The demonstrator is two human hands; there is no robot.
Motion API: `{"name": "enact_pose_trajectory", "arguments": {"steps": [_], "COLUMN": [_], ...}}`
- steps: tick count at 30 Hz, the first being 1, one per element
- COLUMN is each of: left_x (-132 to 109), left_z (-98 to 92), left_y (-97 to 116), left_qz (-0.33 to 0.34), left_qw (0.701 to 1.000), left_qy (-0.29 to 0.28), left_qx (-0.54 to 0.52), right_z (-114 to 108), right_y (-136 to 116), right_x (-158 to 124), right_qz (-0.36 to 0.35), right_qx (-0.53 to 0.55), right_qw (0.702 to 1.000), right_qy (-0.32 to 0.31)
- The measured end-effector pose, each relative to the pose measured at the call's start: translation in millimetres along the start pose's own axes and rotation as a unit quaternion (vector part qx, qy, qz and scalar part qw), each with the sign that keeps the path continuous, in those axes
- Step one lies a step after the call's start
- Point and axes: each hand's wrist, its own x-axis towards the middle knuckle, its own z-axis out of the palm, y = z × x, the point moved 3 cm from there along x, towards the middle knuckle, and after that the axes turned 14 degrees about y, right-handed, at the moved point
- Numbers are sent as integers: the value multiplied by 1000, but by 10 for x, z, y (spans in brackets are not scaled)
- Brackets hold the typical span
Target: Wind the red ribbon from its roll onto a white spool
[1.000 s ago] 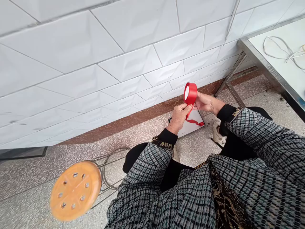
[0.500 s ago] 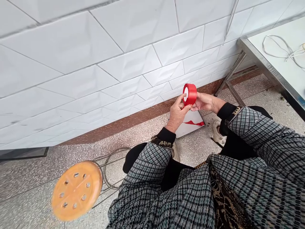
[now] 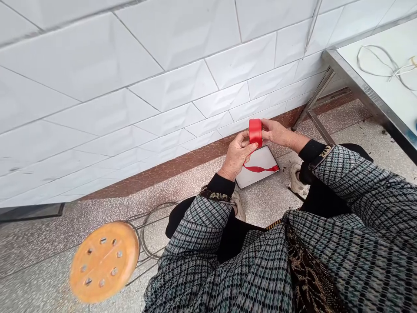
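Between my two hands is a roll of red ribbon [image 3: 255, 131], its wide satin side turned toward me. My left hand [image 3: 236, 154] grips its left side, the thumb lying along the lower edge. From the right, my right hand [image 3: 276, 132] has its fingers closed on the roll's other side; some fingertips are hidden behind it. A loose red ribbon tail [image 3: 260, 168] hangs near my left hand and runs across a white flat box [image 3: 256, 177] on the floor, reaching its right edge.
A round orange stool [image 3: 104, 261] with metal legs lies on its side at lower left. To the right stands a metal-framed table [image 3: 368, 82] with a white cable [image 3: 379, 58] on top. The white tiled wall [image 3: 182, 82] rises ahead. My shoes [image 3: 298, 180] flank the box.
The roll has turned so its white core no longer shows, and it sits slightly lower. My left hand has shifted a little left and down. More of the box and ribbon tail shows.
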Motion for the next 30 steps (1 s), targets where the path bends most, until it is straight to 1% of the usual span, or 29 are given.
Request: {"name": "enact_pose_trajectory", "arguments": {"steps": [2,5,6,7,11,15,21,26,28,30], "left_x": [-7,-9,-11,-15,-38,-63,-60,-21,-9,-9], "left_z": [25,48,59,69,109,139,118,67,48,35], "left_y": [-14,-47,-57,-62,-44,-33,-27,-47,-31,10], "left_qz": [11,34,35,37,40,15,17,17,43,91], "left_qw": [999,994,994,994,997,999,995,989,986,979], "left_qy": [32,97,101,98,58,42,71,103,121,134], "left_qx": [-16,-23,-19,-14,-3,8,71,108,109,120], "right_z": [-17,-52,-58,-55,16,78,126,111,93,75], "right_y": [10,10,2,-10,-71,-113,-106,-117,-119,-109], "right_x": [45,99,106,106,37,-39,-101,-144,-141,-131], "right_qz": [6,69,93,115,200,261,320,351,354,353], "right_qx": [-23,-1,12,27,99,173,236,255,251,240], "right_qw": [998,988,984,982,970,947,918,898,896,898], "right_qy": [56,137,150,150,90,72,-5,-72,-95,-112]}}
